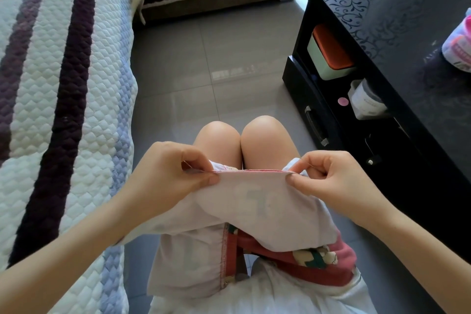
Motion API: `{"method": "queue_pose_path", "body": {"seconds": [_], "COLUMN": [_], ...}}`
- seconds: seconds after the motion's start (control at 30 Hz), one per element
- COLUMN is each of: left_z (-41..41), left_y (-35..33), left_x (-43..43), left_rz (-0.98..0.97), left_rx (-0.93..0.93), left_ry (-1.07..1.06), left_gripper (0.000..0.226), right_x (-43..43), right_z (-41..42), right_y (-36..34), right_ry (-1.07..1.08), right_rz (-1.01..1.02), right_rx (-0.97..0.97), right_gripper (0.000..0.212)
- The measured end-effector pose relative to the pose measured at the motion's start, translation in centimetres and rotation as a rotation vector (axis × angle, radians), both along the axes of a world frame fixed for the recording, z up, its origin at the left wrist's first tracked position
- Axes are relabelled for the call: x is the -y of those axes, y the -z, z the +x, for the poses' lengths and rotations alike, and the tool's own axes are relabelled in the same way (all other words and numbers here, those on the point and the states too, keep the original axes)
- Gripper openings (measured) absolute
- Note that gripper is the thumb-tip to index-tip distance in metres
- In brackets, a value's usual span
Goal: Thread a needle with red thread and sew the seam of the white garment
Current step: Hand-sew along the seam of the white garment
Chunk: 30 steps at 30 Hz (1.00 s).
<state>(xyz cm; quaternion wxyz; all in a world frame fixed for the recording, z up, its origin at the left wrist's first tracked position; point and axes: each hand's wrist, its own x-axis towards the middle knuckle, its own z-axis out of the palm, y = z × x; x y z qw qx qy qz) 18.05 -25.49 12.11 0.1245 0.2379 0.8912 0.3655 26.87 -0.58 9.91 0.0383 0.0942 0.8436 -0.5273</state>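
Head view: over the lap, left hand (168,173) and right hand (328,181) each pinch an end of the white garment (244,201), its red-stitched seam (252,171) taut between them

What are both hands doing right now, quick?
Left hand: closed, pinching the white garment at the left end of its red-stitched edge.
Right hand: closed, pinching the right end of that same edge.

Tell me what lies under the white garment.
Bare knees show beyond the white garment; red patterned cloth peeks out nearer the body. What lies between is covered.
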Motion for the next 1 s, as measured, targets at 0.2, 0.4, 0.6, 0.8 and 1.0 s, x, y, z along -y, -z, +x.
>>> {"method": "queue_pose_path", "body": {"seconds": [0.2, 0.4, 0.6, 0.8, 1.0], "left_z": [-1.1, -1.8, -1.2, -0.4, 0.3], "left_y": [-0.4, -0.3, -0.5, 0.2, 0.7], "left_x": [-0.6, -2.6, -6.7, -8.3, -7.9], "left_rz": [-0.079, -0.227, -0.17, -0.055, -0.003], "left_rx": [0.204, 0.294, 0.165, 0.169, 0.394], "left_ry": [0.091, 0.195, 0.304, 0.365, 0.268], "left_gripper": [0.026, 0.036, 0.054, 0.019, 0.012], "right_x": [0.5, 0.4, 0.1, -0.3, -1.0], "right_z": [-0.4, -0.3, -0.2, 0.1, 0.9], "right_y": [-0.6, -1.1, -1.3, -1.3, -1.3], "right_ry": [0.078, 0.038, 0.005, 0.007, 0.11], "right_rz": [-0.115, -0.088, -0.088, -0.141, -0.292], "right_rx": [0.156, 0.118, 0.094, 0.087, 0.068], "right_gripper": [0.012, 0.009, 0.007, 0.007, 0.01]}}
